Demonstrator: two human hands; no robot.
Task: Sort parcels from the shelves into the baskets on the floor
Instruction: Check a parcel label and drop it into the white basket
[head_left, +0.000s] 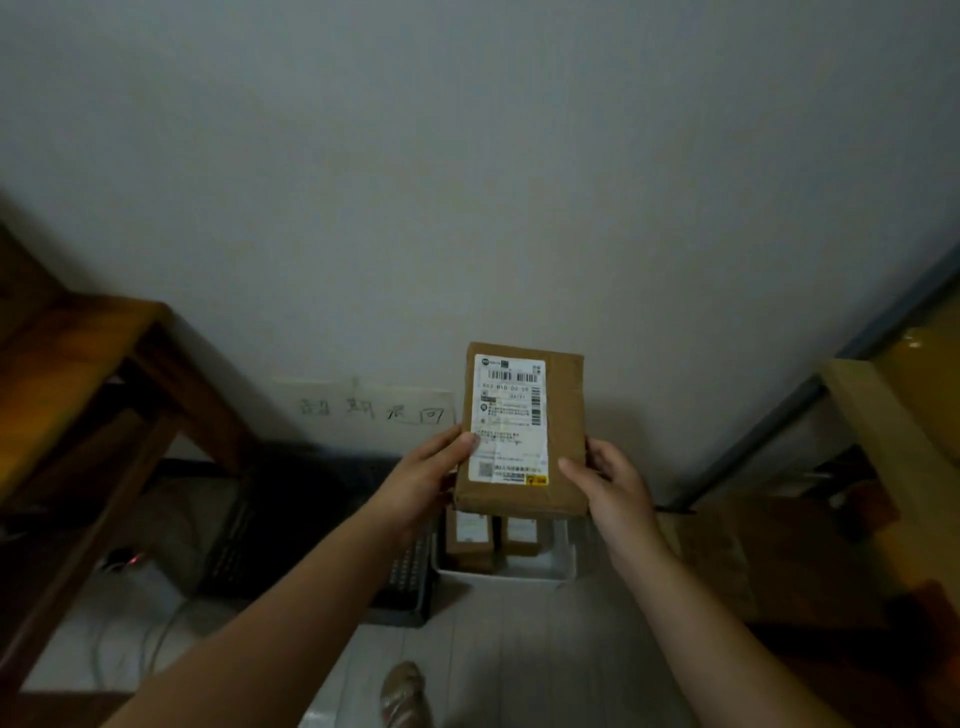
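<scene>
A brown cardboard parcel (563, 415) with a white shipping label faces me, held upright in front of the wall. My left hand (426, 478) grips its left edge, thumb on the label. My right hand (610, 483) grips its right edge, thumb on the front. Directly below the parcel a white basket (506, 577) sits on the floor with two small brown parcels (470, 543) inside. A dark basket (311, 530) stands to the left of the white one against the wall.
A wooden shelf unit (88, 395) stands at the left, another shelf with cardboard boxes (893, 415) at the right. A paper sign with handwriting (371, 410) hangs on the wall. Cables (130, 639) lie on the floor at left. My shoe (405, 693) shows at the bottom.
</scene>
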